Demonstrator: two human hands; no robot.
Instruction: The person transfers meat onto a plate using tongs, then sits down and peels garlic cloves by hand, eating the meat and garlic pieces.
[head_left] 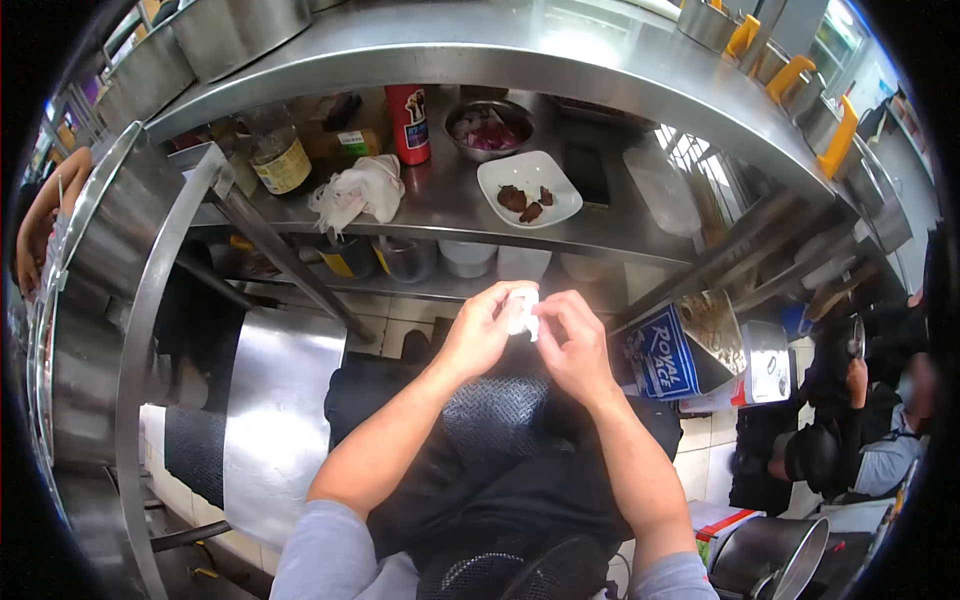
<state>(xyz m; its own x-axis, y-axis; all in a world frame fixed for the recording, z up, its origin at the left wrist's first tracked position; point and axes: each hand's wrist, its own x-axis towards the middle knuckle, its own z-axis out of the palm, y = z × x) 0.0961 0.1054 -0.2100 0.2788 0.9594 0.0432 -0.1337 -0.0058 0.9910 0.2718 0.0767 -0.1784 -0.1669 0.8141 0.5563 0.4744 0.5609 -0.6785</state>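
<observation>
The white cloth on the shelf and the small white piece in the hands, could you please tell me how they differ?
The white cloth lies bunched on the shelf; the small white piece is in the left hand, with fingers of the right hand at its edge. The cloth looks larger than the piece, which fingers partly hide. Both are white.

Has, on the shelf point(455, 192) beyond left grip point(484, 328) and right grip point(574, 345), plate point(530, 172), bowl point(496, 155) behind it, cloth point(362, 190) leftward; has container point(660, 352) rightward of both.
</observation>
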